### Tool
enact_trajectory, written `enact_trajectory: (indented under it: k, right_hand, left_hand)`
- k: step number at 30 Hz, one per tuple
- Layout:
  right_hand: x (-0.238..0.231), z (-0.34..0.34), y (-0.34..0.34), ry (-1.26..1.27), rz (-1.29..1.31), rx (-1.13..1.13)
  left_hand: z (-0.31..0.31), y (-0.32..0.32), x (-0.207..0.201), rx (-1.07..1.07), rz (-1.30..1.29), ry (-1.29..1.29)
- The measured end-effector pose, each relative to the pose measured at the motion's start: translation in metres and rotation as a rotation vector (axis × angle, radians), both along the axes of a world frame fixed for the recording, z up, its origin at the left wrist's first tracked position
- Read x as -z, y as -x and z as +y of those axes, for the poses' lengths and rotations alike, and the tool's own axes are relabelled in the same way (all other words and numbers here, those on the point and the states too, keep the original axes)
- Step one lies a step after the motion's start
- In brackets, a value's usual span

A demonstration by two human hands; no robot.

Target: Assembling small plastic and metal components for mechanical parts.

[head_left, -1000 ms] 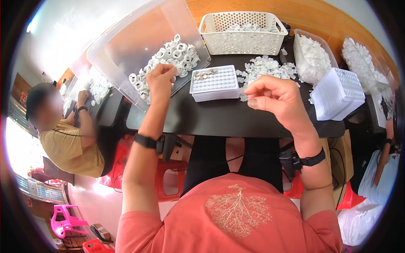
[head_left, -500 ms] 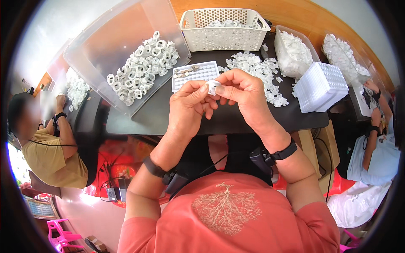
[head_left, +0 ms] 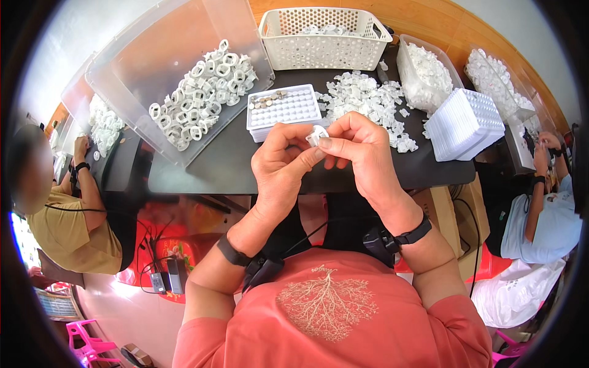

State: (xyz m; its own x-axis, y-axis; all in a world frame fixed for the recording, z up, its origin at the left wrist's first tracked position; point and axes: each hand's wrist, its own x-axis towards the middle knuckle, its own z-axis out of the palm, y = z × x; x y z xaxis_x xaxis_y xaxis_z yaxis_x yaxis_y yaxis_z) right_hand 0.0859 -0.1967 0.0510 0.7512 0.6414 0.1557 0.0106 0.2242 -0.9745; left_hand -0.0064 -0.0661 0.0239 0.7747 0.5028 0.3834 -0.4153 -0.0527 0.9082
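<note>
Between my fingertips, over the table's front part, is a small white plastic part (head_left: pixel 317 135). My left hand (head_left: pixel 283 154) pinches it from the left, thumb and forefinger closed on it. From the other side my right hand (head_left: pixel 361 150) grips the same part with thumb and fingers. Just beyond my hands lies a stack of white trays (head_left: pixel 288 109) with rows of round pockets; small round metallic discs (head_left: pixel 268 99) sit in several pockets at its far left. Loose white plastic pieces (head_left: pixel 362 98) are heaped on the table to the right of it.
A clear bin (head_left: pixel 254 37) of white ring-shaped parts (head_left: pixel 205 92) tilts at the left. At the back stand a white perforated basket (head_left: pixel 322 58) and a tub of white pieces (head_left: pixel 426 70). Stacked trays (head_left: pixel 466 126) lean at the right. Co-workers sit on both sides.
Both hands have shifted slightly toward me and turned, so the white part tilts differently between the fingertips. More of the tray stack shows. The view has moved a little.
</note>
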Motion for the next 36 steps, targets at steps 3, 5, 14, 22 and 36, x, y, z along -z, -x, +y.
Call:
enact_trajectory:
  k: [3, 5, 14, 22, 36]
  right_hand:
    - [-0.003, -0.004, 0.001, -0.021, 0.004, -0.056]
    - [-0.006, -0.008, 0.0, -0.023, -0.003, -0.096]
    - [-0.002, -0.017, -0.003, 0.081, -0.592, -0.018]
    - [0.009, -0.01, -0.004, 0.01, -0.965, 0.196]
    - [0.002, -0.012, -0.015, 0.055, -0.86, -0.023]
  left_hand:
    - [0.003, 0.002, -0.002, 0.072, 0.056, 0.049]
    - [0.007, 0.001, 0.0, 0.152, 0.082, 0.122]
    - [0.02, -0.005, 0.019, 0.638, 0.091, 0.733]
    - [0.015, -0.009, 0.023, 0.696, 0.115, 0.784]
    - [0.015, -0.001, 0.015, 0.564, 0.092, 0.706]
